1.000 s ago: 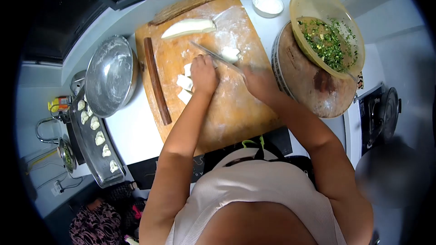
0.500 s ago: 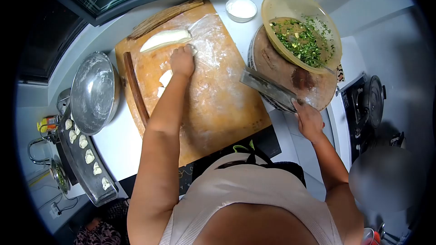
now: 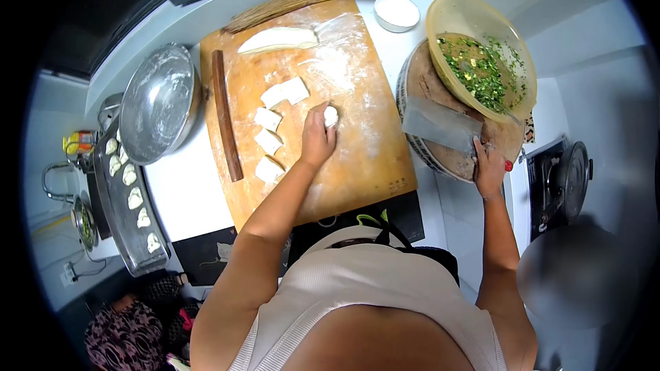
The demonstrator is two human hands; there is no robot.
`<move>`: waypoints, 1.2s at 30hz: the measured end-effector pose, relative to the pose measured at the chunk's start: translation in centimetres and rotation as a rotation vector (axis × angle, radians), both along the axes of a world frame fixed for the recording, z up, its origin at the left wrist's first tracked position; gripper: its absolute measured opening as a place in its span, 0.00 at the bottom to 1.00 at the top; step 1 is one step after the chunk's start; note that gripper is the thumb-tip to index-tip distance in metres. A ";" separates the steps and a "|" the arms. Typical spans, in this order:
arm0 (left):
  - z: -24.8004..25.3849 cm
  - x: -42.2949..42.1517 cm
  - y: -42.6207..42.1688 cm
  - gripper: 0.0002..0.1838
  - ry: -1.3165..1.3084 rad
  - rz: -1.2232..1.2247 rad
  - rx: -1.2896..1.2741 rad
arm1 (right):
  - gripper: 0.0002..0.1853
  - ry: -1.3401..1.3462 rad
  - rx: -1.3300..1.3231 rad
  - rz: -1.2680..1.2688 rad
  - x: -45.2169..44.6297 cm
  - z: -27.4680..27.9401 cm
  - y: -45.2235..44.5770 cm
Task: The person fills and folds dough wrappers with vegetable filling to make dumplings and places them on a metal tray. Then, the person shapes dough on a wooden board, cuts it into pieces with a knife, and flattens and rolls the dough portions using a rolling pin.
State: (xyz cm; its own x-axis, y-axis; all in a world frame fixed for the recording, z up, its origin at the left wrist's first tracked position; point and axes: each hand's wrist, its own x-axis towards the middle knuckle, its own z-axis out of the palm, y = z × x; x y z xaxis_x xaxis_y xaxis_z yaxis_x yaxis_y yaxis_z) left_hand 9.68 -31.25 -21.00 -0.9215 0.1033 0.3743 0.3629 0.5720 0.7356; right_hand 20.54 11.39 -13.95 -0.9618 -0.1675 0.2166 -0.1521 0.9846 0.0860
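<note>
My left hand (image 3: 318,139) is over the floured wooden board (image 3: 357,158), its fingers and thumb closed around a small white lump of dough (image 3: 331,116). To its left, several cut dough pieces (image 3: 268,141) lie in a curved row. A longer strip of dough (image 3: 278,40) rests farther back on the board. In my right hand (image 3: 489,170) is a cleaver (image 3: 440,124). Its broad blade shows nearly face-up over the round chopping block (image 3: 505,139); I cannot tell whether it touches the wood. The handle's red end sticks out past my hand.
A yellow bowl of chopped greens (image 3: 440,20) stands on the block, with a small bowl of white powder (image 3: 397,14) beyond. A rolling pin (image 3: 225,117) and a bundle of thin sticks (image 3: 282,10) edge the board. Left are a metal bowl (image 3: 158,103) and a tray (image 3: 155,262) of shaped dough.
My left hand has moved from beside the dough strip toward me, with a dough lump in its fingers. The cleaver has turned to show more of its face. The camera view has shifted.
</note>
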 end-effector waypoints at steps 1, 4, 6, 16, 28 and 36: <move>-0.2 0.0 -0.1 0.26 0.025 -0.037 0.005 | 0.31 0.015 -0.010 -0.022 -0.1 -0.2 -0.1; -1.4 -0.4 0.3 0.26 0.030 -0.040 0.047 | 0.29 0.107 -0.104 -0.066 -0.4 -0.1 -1.9; -1.6 -1.7 0.7 0.23 0.027 -0.015 0.084 | 0.27 0.150 -0.174 -0.007 -1.2 0.1 -4.7; -2.1 -6.8 3.5 0.22 -0.020 -0.008 0.163 | 0.13 -0.060 -0.591 0.398 -9.5 0.9 -20.2; 0.8 4.7 -2.9 0.36 -0.077 0.095 0.074 | 0.36 -0.195 -0.194 0.308 -17.3 -6.8 -31.4; 2.9 11.0 -8.3 0.26 -0.103 0.122 -0.175 | 0.41 -0.111 -0.269 0.329 -19.4 -7.2 -33.3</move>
State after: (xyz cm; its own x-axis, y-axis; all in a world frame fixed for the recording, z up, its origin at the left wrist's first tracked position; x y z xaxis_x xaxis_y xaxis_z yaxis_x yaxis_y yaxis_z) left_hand 20.73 -39.60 -18.07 -0.9635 0.0437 0.2643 0.2116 0.7291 0.6508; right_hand 1.18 -21.96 -21.11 -0.8864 -0.4207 0.1931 -0.4555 0.8673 -0.2010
